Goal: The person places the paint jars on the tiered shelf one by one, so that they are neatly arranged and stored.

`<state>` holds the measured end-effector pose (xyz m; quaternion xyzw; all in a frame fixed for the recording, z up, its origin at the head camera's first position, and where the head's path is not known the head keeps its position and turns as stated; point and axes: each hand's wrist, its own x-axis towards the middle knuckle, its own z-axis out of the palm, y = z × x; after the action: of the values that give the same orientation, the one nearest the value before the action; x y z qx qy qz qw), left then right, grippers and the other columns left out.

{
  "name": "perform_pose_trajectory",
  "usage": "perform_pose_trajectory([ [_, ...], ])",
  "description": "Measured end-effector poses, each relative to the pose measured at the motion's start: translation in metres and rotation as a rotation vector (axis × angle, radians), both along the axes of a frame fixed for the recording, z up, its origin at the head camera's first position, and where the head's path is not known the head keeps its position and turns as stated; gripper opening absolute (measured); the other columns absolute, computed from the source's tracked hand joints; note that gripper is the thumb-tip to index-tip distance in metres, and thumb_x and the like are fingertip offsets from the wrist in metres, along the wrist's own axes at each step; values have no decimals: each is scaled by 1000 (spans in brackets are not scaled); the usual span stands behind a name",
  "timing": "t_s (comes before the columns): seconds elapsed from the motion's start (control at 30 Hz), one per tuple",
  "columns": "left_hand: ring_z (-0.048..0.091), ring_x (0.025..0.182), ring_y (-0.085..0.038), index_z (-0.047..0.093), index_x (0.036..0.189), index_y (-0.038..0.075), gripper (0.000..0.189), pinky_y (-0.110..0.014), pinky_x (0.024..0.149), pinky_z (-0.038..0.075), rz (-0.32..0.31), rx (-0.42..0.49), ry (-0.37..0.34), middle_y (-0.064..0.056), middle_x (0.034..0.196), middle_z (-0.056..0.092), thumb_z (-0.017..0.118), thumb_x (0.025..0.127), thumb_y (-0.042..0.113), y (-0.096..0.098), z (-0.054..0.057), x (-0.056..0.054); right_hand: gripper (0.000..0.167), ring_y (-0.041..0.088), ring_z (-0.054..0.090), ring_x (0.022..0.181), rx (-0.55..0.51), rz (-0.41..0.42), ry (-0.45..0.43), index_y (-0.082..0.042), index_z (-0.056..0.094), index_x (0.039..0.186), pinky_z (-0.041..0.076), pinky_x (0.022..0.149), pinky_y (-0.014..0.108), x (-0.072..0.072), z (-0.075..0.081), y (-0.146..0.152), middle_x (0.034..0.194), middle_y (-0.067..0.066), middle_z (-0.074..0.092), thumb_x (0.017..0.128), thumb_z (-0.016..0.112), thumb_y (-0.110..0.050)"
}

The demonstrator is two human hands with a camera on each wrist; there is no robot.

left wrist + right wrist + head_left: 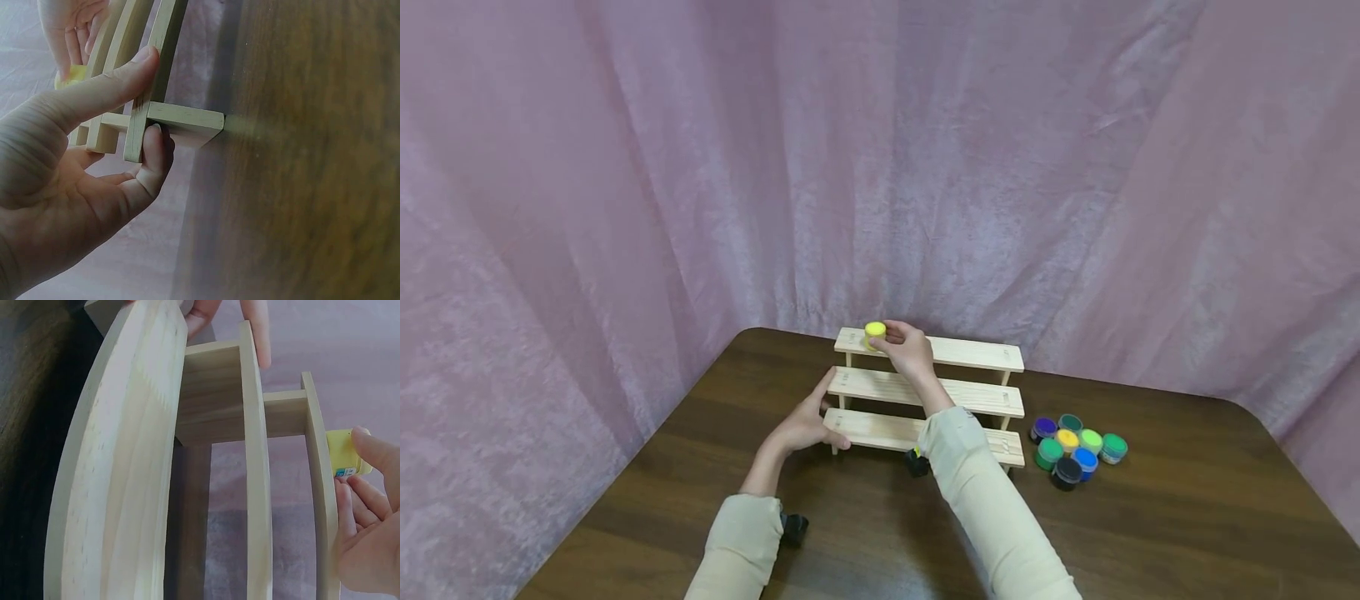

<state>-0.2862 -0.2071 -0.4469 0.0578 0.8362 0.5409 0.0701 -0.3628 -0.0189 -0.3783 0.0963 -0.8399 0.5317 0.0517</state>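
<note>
A three-tier wooden step rack (pixel 973 397) stands on the table, its top tier farthest back. Toward the left end of that top tier is a small yellow paint jar (pixel 875 332), which my right hand (pixel 913 353) holds between thumb and fingers. In the right wrist view the jar (pixel 341 454) touches the tier's board, with part of a label visible. My left hand (pixel 805 427) grips the rack's left end. The left wrist view shows its thumb (pixel 106 87) over the lowest tier and a finger curled beneath.
Several paint jars with coloured lids cluster right of the rack, among them a black jar (pixel 1067 474), a blue jar (pixel 1085 463) and a purple jar (pixel 1044 429). A pink curtain (pixel 1000 167) hangs behind the brown wooden table (pixel 1195 492).
</note>
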Motion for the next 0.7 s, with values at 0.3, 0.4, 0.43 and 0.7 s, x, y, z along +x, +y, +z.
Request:
perform_pose_trajectory([
  [0.3, 56, 86, -23, 7, 159, 25, 129, -28, 68, 48, 10, -3, 7, -23, 109, 52, 87, 62, -3, -3, -2, 1, 53, 30, 62, 119, -139, 39, -44, -2, 56, 134, 52, 99, 37, 2, -1, 2, 129, 17, 64, 87, 74, -18],
  [0.4, 56, 83, -22, 6, 159, 23, 129, -28, 66, 48, 6, -1, 11, -24, 108, 51, 87, 63, -4, -4, -1, 1, 53, 30, 61, 119, -199, 42, -64, -1, 55, 134, 51, 100, 36, 1, -3, 3, 129, 18, 63, 86, 73, -15],
  [0.43, 56, 83, -22, 6, 159, 23, 129, -28, 66, 48, 8, -2, 13, -24, 108, 51, 87, 62, -4, -5, -1, 2, 54, 30, 61, 120, -217, 43, -72, -1, 55, 135, 51, 101, 36, 1, -4, 4, 129, 18, 63, 86, 73, -14],
  [0.7, 56, 84, -22, 6, 159, 24, 129, -28, 66, 48, 1, -13, 9, -25, 109, 51, 87, 62, -3, -5, -2, 2, 51, 34, 59, 122, -344, 42, -104, 2, 54, 134, 50, 102, 37, 10, -6, 12, 130, 23, 61, 87, 70, -6],
])
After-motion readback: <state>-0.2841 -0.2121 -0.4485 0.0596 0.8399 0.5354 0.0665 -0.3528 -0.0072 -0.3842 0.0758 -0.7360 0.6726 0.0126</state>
